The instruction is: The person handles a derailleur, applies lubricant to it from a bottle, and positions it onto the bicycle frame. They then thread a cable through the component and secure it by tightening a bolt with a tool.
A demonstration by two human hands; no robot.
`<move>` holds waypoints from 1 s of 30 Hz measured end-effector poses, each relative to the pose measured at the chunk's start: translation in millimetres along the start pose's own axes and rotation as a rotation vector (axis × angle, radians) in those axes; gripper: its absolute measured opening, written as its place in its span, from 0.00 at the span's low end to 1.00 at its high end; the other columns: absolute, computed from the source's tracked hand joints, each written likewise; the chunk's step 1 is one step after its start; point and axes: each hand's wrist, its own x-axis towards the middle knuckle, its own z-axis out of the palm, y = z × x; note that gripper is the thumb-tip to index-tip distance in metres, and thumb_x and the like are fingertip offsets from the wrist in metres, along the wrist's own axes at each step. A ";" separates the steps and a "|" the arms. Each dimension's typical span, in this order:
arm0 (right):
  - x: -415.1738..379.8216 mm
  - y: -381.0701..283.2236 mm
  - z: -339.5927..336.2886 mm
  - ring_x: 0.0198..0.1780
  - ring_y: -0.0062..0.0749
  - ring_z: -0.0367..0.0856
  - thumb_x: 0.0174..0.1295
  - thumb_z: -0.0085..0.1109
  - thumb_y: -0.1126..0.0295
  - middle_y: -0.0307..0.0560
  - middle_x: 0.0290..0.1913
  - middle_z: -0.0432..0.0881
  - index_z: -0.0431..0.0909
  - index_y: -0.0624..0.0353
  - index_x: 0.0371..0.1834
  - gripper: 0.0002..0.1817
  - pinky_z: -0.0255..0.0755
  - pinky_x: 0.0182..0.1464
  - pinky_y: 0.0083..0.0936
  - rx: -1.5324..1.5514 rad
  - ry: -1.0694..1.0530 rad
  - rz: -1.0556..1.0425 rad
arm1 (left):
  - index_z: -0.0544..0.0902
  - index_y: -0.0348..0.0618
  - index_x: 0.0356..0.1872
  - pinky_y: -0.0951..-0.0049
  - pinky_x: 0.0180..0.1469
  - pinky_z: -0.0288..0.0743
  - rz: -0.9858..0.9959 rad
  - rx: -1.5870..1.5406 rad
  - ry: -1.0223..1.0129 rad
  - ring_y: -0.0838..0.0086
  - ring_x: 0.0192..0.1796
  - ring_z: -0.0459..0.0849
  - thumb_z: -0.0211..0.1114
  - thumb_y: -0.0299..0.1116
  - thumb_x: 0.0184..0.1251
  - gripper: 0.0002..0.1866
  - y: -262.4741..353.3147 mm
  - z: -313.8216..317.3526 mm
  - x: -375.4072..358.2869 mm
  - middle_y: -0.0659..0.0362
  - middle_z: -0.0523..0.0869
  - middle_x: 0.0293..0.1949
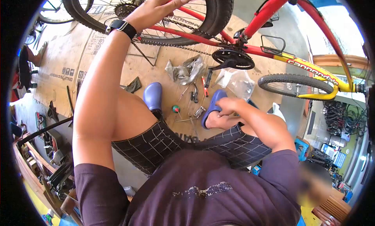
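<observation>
far left: cardboard sheets (pixel 62 66) spread flat over the floor, printed lettering on them. next, left hand (pixel 156 9) raised, a black watch (pixel 122 27) on the wrist, fingers extended and laid over the rear wheel (pixel 195 21) near the spokes and red stay; flat contact rather than a clear pinch, nothing seen closed in the palm. rear wheel up in the top of the view, tyre knobby and rubbery, likely grippy; spokes thin and springy, poor for holding. red and yellow bicycle frame (pixel 273 15) running rightward, stiff tube, probably heavy enough to want a hold on a stay or the rim rather than the chain (pixel 183 26), which looks greasy and slack. below the wheel: crumpled grey rag (pixel 185 69), red-handled pliers (pixel 204 85), a green-handled screwdriver (pixel 176 108), small metal parts, a clear plastic bag (pixel 238 81). blue clogs (pixel 153 95) on both feet. right hand (pixel 228 105) low, fingers curled down onto the right clog by the ankle; whether closed on anything cannot be told. crankset (pixel 233 58) above it, front wheel (pixel 295 85) farthest right.
</observation>
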 end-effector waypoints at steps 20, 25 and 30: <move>222.3 -75.1 -53.1 0.64 0.59 0.75 0.61 0.69 0.61 0.66 0.67 0.69 0.59 0.54 0.72 0.39 0.73 0.64 0.47 0.522 0.715 0.366 | 0.80 0.34 0.58 0.63 0.59 0.74 -0.088 0.075 -0.078 0.61 0.53 0.84 0.46 0.64 0.79 0.37 8.5 -2.3 -2.7 0.47 0.86 0.47; 185.1 -69.1 -58.5 0.47 0.61 0.83 0.62 0.55 0.54 0.62 0.43 0.84 0.83 0.62 0.35 0.20 0.78 0.52 0.52 0.332 0.893 0.091 | 0.81 0.40 0.60 0.59 0.57 0.74 -0.055 0.023 -0.049 0.55 0.51 0.84 0.49 0.62 0.77 0.34 14.2 -5.0 -7.3 0.47 0.86 0.46; 57.4 -64.4 -83.3 0.38 0.60 0.83 0.59 0.59 0.51 0.63 0.33 0.83 0.81 0.64 0.27 0.23 0.77 0.43 0.49 0.240 1.021 -0.126 | 0.79 0.48 0.63 0.56 0.56 0.75 0.003 0.125 -0.056 0.51 0.52 0.84 0.48 0.58 0.79 0.28 -2.7 -1.5 -2.8 0.46 0.85 0.50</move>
